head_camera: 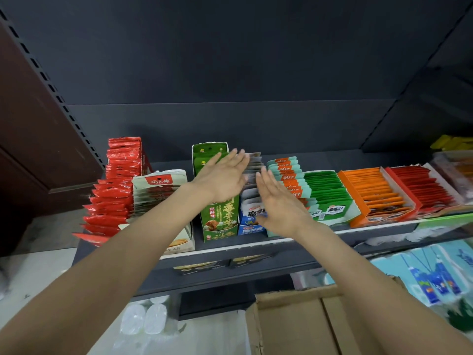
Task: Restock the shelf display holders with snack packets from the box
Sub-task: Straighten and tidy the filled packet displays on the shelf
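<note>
Head-cam view, looking down at a dark grey metal shelf (256,248) lined w/ cardboard display holders of snack packets. Two bare forearms reach in from the bottom. The left hand (222,176) has fingers straight and spread, holding nothing; it hovers over the tall green cardboard holder (220,221) and its green packets. The right hand (279,201) is also flat and open, fingers straight, holding nothing, palm turned toward the left hand. Between the two hands, partly hidden by them, runs a row of blue-and-white foil snack packets (252,172) standing in a blue-and-white cardboard holder (250,228); whether either hand touches the packets can't be told. Just right of the right hand: teal-and-orange packets (286,166), then green packets (325,188), orange packets (371,185), red packets (419,183). At far left, a tall row of red foil packets (115,185) beside a pale green-and-white holder (158,180). The brown corrugated cardboard box (294,326) sits below the shelf at bottom right, flaps open, well apart from both hands.
</note>
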Action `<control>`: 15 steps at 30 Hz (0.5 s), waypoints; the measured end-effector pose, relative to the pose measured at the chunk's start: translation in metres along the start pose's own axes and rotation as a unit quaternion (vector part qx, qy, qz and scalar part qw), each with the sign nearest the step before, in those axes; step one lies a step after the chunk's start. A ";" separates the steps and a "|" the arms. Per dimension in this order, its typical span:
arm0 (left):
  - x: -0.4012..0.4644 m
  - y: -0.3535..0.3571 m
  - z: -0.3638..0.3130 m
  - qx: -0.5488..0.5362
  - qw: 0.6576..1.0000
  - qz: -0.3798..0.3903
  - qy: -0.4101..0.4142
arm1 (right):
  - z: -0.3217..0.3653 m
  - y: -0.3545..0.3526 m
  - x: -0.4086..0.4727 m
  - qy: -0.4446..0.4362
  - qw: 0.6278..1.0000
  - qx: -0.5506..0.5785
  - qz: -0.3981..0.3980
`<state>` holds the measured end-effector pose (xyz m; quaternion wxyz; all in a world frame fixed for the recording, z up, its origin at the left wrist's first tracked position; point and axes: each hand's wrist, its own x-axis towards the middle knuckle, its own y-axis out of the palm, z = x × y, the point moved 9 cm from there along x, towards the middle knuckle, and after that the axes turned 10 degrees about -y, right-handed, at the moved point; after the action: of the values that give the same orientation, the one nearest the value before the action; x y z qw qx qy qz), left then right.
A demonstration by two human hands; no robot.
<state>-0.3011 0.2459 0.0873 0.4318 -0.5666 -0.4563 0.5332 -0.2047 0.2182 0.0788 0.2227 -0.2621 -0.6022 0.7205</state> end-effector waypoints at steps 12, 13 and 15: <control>0.019 -0.012 0.005 -0.004 0.998 -0.042 -0.041 | -0.010 -0.004 0.035 0.043 0.998 -0.003 0.035; 0.019 -0.011 0.006 -0.002 0.999 -0.036 -0.039 | -0.010 -0.003 0.036 0.044 0.998 0.007 0.038; 0.018 -0.007 0.007 0.006 0.999 -0.026 -0.038 | -0.012 -0.003 0.034 0.046 0.998 0.008 0.039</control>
<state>-0.3085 0.2650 0.0898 0.4310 -0.5311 -0.4840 0.5458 -0.2231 0.2492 0.0765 0.2241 -0.3166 -0.5746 0.7207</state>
